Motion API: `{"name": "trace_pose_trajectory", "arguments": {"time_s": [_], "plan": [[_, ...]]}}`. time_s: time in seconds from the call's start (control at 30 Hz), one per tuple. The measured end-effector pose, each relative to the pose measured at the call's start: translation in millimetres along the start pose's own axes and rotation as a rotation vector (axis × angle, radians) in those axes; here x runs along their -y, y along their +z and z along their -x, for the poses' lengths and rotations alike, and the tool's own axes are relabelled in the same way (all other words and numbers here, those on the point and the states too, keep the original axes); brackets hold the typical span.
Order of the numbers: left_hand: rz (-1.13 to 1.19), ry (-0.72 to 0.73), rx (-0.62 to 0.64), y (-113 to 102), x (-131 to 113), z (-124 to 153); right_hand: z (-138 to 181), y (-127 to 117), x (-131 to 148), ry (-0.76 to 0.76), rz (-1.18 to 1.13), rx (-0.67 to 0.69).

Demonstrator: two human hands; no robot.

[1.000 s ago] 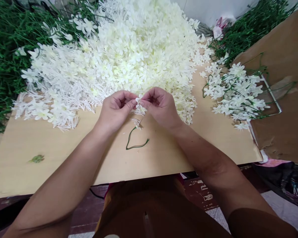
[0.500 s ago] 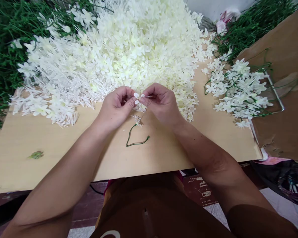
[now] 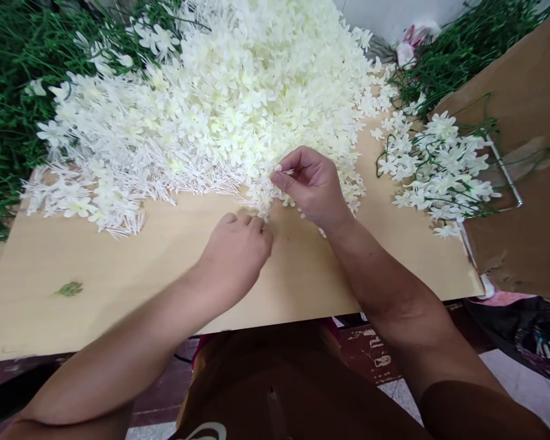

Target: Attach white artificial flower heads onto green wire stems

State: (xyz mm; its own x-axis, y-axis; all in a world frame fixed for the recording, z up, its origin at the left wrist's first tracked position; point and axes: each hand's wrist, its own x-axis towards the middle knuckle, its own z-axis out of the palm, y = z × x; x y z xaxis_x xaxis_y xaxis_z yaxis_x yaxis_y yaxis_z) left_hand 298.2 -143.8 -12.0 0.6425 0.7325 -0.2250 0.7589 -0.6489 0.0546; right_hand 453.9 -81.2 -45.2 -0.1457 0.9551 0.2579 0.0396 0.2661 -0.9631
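The right hand pinched a small white flower between thumb and forefinger, the tips nearly together, with a heap of pale blossoms just beyond it. Nearer the body, the left hand was palm-down low over the bench, fingers curled (whether around anything, I could not tell). Stemmed blooms lay well to the right hand's right.

Flowers brightly lit, almost glaring; dim beneath table

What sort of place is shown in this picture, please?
Probably a small workshop for artificial flowers: a large pile of white blossoms covers much of the pale table, beside bunched green stems.
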Motion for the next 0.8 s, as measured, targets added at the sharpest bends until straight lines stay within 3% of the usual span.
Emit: {"name": "trace_pose_trajectory", "arguments": {"time_s": [0.1, 0.17, 0.3, 0.37, 0.47, 0.57, 0.67, 0.8], "plan": [[0.166, -0.023, -0.095, 4, 26, 0, 1, 1, 1, 0.086, -0.135, 0.054], [0.372, -0.130, -0.224, 3, 49, 3, 2, 3, 2, 0.196, -0.246, 0.104], [0.583, -0.507, -0.822, -6, 88, 12, 8, 15, -1, 0.366, -0.410, 0.257], [0.652, -0.602, -0.996, -7, 99, 12, 10, 23, -6, 0.404, -0.414, 0.343], [0.844, -0.538, -1.162, -3, 103, 6, 11, 32, -13, 0.401, -0.406, 0.378], [1.074, -0.390, -1.105, 4, 99, -2, 8, 26, -11, 0.394, -0.415, 0.246], [1.165, -0.370, -0.811, 9, 91, -6, 4, 11, -3, 0.379, -0.476, 0.091], [1.217, -0.346, -0.477, 13, 81, -10, 1, -1, 8, 0.355, -0.468, 0.095]]}}
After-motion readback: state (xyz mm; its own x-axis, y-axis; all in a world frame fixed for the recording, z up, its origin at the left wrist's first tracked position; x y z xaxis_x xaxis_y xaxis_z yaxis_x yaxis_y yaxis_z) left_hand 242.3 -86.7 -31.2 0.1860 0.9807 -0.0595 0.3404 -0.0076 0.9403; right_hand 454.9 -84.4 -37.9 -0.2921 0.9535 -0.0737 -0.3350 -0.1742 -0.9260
